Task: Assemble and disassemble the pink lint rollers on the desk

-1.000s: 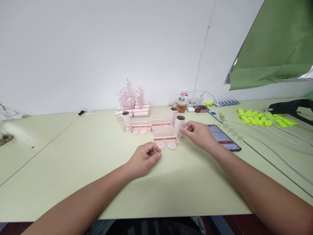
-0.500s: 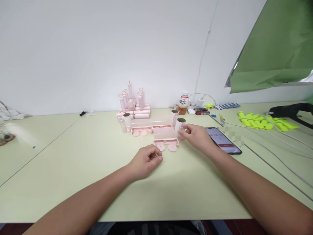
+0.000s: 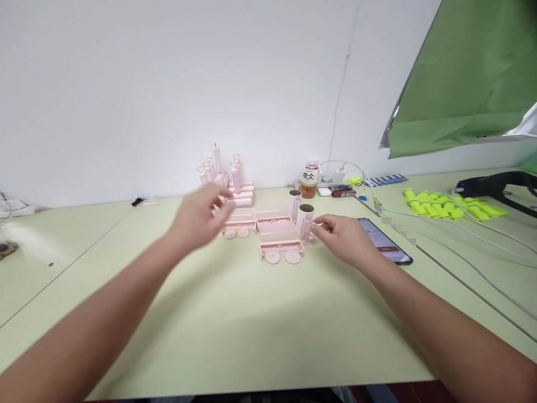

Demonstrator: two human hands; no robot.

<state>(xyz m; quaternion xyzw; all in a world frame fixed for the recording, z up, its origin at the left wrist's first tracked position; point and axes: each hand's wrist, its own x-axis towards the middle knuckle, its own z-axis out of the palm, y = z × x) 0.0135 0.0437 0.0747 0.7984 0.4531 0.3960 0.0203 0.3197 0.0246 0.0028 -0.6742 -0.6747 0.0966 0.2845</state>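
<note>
My left hand (image 3: 203, 215), slightly blurred, is raised over the left side of the pink parts. Its thumb and fingers are apart, with nothing visible between them. It covers the left-hand cardboard tube. My right hand (image 3: 346, 239) is low at the right, thumb and fingertips closed at the edge of a small clear pink tube (image 3: 306, 229). That tube stands upright before a white cardboard tube (image 3: 306, 210). Between the hands lie a pink tray-like case (image 3: 282, 244) with a clear cover and two pink discs (image 3: 272, 257) in front of it. A similar pink case (image 3: 239, 225) sits farther left.
Pink cylinders with heart-shaped loops (image 3: 235, 176) stand by the wall. Behind the right hand are a supplement bottle (image 3: 310, 179), a phone (image 3: 386, 243) and white cables (image 3: 436, 221). Yellow-green pieces (image 3: 444, 206) and a black device (image 3: 499, 187) lie farther right.
My left hand has risen from the table and moved left and away from me, toward the pink stack. My right hand stays by the clear tube. The view has shifted slightly.
</note>
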